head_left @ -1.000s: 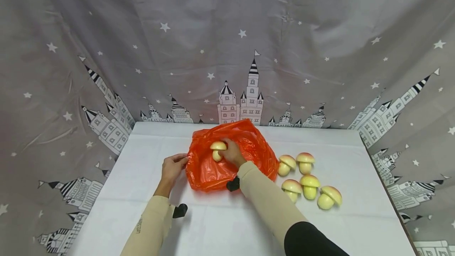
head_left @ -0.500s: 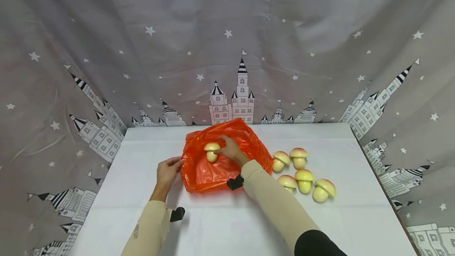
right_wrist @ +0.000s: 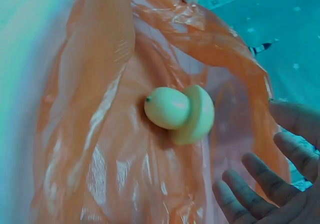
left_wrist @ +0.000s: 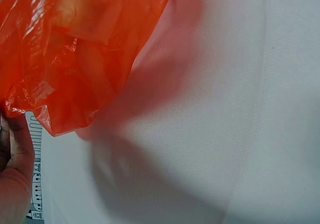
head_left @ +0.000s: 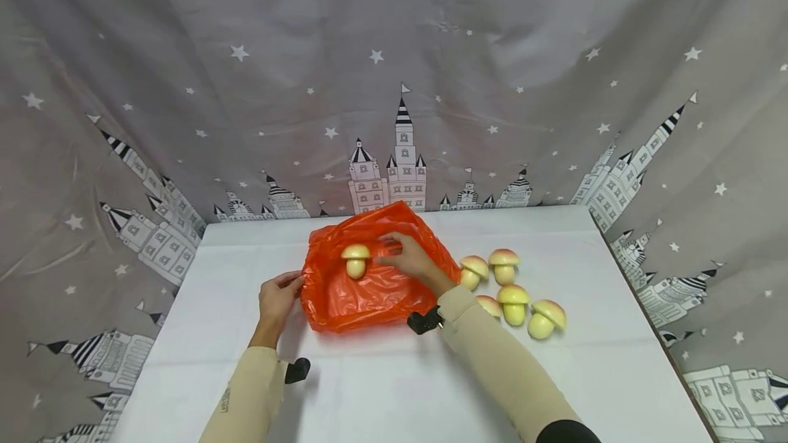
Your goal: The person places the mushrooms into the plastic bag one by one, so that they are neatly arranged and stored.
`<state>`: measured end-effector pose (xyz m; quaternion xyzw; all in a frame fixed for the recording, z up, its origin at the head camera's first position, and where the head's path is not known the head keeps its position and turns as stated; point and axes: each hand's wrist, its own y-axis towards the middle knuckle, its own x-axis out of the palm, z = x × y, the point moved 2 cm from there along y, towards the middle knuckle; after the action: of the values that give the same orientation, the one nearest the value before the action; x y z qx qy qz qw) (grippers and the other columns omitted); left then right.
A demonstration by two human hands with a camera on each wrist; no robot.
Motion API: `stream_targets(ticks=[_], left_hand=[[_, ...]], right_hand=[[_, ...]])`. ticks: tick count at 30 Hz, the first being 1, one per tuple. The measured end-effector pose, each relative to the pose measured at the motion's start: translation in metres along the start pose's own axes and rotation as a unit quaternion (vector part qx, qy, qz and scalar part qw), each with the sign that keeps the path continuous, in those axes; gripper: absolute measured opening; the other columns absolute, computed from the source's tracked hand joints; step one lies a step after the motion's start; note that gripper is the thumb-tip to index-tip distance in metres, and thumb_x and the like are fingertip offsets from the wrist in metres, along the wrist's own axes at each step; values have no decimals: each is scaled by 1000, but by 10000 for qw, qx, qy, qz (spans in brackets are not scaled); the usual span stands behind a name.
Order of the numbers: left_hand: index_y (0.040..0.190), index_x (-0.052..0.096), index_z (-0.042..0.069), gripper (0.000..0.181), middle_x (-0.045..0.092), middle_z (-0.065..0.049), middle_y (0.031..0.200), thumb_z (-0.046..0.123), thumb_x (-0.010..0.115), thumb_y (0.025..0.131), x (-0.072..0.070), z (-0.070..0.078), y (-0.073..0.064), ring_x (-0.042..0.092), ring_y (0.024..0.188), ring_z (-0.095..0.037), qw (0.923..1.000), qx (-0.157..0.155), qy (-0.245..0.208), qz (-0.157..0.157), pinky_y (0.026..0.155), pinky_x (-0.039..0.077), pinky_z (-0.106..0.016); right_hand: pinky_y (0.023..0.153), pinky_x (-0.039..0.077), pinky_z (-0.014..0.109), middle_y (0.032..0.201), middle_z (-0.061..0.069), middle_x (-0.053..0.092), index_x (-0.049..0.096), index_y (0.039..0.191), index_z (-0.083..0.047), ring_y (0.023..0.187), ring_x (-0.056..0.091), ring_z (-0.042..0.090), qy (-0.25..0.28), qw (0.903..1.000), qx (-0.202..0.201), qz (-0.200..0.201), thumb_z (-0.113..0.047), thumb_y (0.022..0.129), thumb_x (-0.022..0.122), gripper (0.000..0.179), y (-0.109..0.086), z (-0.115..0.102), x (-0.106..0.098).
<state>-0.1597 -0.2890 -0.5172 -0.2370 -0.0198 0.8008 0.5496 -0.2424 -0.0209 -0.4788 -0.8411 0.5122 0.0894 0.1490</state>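
A red plastic bag [head_left: 369, 310] lies spread on the white table with its mouth facing up. Inside it rests one toy mushroom [head_left: 356, 262], yellow with a rounded cap, lying on the plastic. My left hand [head_left: 277, 303] pinches the bag's left rim; in the left wrist view only part of that hand [left_wrist: 15, 164] shows beside the red film. Over the bag's right half hovers my right hand [head_left: 411, 258], apart from the mushroom. In the right wrist view its fingers [right_wrist: 270, 179] are spread and hold nothing, and the mushroom [right_wrist: 172, 111] lies clear of them.
Several more toy mushrooms [head_left: 513, 303] with reddish-yellow caps stand or lean right of the bag, one partly hidden by the right sleeve [head_left: 498, 354]. Behind the white table [head_left: 382, 388] hangs a grey curtain [head_left: 295, 19] printed with castles and stars.
My right hand has let go of the mushroom and drawn back to the right, leaving it in the bag. The left hand keeps its hold on the rim. The whole view has shifted somewhat.
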Motion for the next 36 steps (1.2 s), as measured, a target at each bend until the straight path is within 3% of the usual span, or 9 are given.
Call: stream_targets(ticks=[8,15,21,29,36], left_hand=[[126,59,-6,35,58,-25,124,15,56,98,-5,-4,-1,61,87,-9,9999,33,-117,-23,72,51,-10],[127,58,-5,35,57,-24,127,15,55,99,-13,-10,-4,61,93,-14,9998,-207,-35,-7,76,53,-14],[127,58,-5,36,57,-24,126,17,55,99,-9,-6,0,61,91,-12,9999,-113,-36,-45,75,53,-13],[126,59,-6,36,57,-25,125,16,56,98,-4,-1,2,60,83,-6,10000,-17,-15,-52,72,53,-13],[125,59,-7,35,58,-26,124,15,56,98,-2,1,1,59,80,-3,10000,54,7,-48,70,51,-9]], right_hand=[[93,52,38,126,15,59,56,127,-1,118,54,38,400,9984,-403,38,-6,87,70,43,-21,4,-19],[89,54,37,125,23,58,55,127,5,113,55,44,795,9943,-692,150,2,89,64,39,-42,14,-30],[90,53,37,127,20,56,55,127,2,111,58,36,735,9916,-830,659,0,90,65,39,-55,21,-53],[85,54,26,127,28,52,52,127,9,114,52,44,1337,9804,-952,1092,4,88,64,40,-70,30,-85],[83,51,17,126,26,54,54,125,8,113,53,42,1184,9730,-1073,1664,6,87,65,39,-79,51,-106]])
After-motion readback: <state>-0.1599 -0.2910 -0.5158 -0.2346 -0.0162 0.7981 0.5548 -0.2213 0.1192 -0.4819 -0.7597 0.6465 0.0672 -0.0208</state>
